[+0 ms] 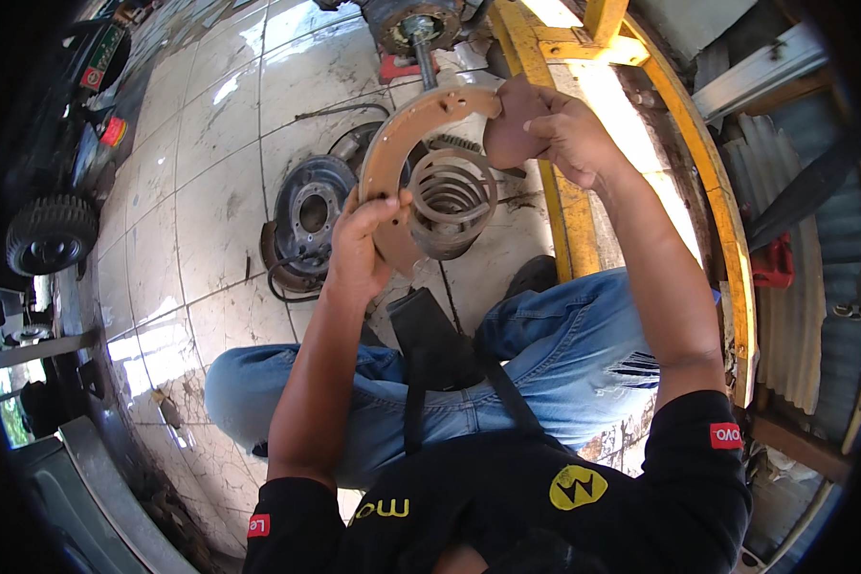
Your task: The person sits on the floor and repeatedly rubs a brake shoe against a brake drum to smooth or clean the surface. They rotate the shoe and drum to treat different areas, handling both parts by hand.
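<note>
Wearing a black short-sleeved shirt (493,478). On its front: rounded yellow badge (578,487) with black zigzag; yellow lettering (381,508) to the left. At sleeve hems, red patches with white print: left patch (258,525), right patch (725,436). Below: faded blue jeans (555,330), frayed rip (633,367) on right leg. Across lap: black straps (415,418) meeting flat black panel (426,330). Also dark shoe (533,275), partly hidden. Bare: left hand (359,249), right hand (581,136), both forearms (665,258).

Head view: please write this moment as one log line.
left hand: holds brake shoe | right hand: holds brown sandpaper-like sheet by shoe's upper end | beyond: coil spring, brake backing plate
</note>
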`<state>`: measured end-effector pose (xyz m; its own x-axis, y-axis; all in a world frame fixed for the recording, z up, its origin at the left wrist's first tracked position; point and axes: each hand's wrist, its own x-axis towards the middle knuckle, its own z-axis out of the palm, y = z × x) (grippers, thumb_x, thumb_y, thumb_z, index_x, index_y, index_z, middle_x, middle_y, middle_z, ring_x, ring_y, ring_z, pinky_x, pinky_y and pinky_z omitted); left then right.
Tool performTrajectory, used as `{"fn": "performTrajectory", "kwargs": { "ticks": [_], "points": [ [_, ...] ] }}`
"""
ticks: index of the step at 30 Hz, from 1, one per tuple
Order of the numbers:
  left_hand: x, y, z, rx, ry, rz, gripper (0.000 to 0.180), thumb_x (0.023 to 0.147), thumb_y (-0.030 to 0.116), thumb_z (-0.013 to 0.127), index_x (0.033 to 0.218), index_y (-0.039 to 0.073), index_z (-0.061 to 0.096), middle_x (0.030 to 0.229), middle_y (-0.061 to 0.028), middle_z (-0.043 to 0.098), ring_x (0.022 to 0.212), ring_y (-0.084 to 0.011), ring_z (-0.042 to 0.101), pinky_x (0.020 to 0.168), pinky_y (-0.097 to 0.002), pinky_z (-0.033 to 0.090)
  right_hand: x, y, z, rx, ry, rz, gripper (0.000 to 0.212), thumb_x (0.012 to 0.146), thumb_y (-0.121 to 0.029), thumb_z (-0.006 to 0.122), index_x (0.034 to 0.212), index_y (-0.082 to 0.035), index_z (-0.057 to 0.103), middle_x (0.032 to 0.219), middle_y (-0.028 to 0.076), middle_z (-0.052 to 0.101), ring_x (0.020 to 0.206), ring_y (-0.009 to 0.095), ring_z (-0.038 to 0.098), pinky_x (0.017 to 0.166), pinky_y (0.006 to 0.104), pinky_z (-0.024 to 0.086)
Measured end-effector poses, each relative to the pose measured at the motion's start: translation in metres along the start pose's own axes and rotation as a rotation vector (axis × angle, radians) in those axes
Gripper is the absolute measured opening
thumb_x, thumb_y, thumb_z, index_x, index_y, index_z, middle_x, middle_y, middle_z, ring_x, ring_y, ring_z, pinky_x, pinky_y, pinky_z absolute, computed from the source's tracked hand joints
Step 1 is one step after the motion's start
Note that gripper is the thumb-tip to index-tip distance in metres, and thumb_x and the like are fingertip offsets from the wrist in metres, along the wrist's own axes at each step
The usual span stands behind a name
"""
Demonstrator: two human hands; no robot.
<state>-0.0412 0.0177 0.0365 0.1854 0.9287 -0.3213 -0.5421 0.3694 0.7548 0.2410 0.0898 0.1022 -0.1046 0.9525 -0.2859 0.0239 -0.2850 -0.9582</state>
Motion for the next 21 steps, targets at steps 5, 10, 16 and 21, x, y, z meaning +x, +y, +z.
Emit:
{"fn": "performTrajectory", "kwargs": {
  "ticks": [5,10,16,21],
  "points": [
    [-0.01,0.018,0.029,-0.251,0.043,-0.104,0.032,0.089,0.023,0.065,0.117,0.012,0.057,0.096,-0.0036,0.066,0.089,-0.0188,0.062,0.077,-0.0373,0.049,-0.009,-0.007,0.016,0.128,-0.055,0.01,0.058,0.09,0.0,0.053,0.144,0.006,0.035,0.129,0.018,0.057,0.113,0.025,0.061,0.097,0.0399,0.051],
    [-0.012,0.031,0.047,-0.368,0.126,-0.155,0.028,0.092,0.027,0.06,0.115,0.012,0.056,0.098,-0.0041,0.065,0.084,-0.016,0.059,0.071,-0.0313,0.048,-0.016,-0.002,0.023,0.088,-0.049,0.05,0.058,0.089,0.001,0.053,0.145,0.006,0.035,0.129,0.017,0.057,0.112,0.025,0.062,0.097,0.0386,0.051],
    [-0.004,0.027,0.041,-0.4,0.313,-0.299,0.022,0.093,0.03,0.056,0.104,0.011,0.055,0.092,-0.0035,0.06,0.069,-0.0147,0.046,0.062,-0.0283,0.042,-0.01,0.004,0.019,0.052,-0.068,0.091,0.058,0.089,0.001,0.052,0.144,0.005,0.035,0.13,0.017,0.056,0.111,0.025,0.062,0.097,0.0377,0.051],
    [-0.001,0.01,0.02,-0.318,0.228,-0.253,0.021,0.086,0.018,0.057,0.104,0.007,0.056,0.096,-0.0079,0.064,0.081,-0.0215,0.059,0.066,-0.0345,0.046,-0.021,0.003,0.03,0.171,-0.046,0.049,0.056,0.089,0.002,0.051,0.143,0.006,0.038,0.127,0.019,0.057,0.107,0.024,0.063,0.09,0.0359,0.054]
  ]
}}
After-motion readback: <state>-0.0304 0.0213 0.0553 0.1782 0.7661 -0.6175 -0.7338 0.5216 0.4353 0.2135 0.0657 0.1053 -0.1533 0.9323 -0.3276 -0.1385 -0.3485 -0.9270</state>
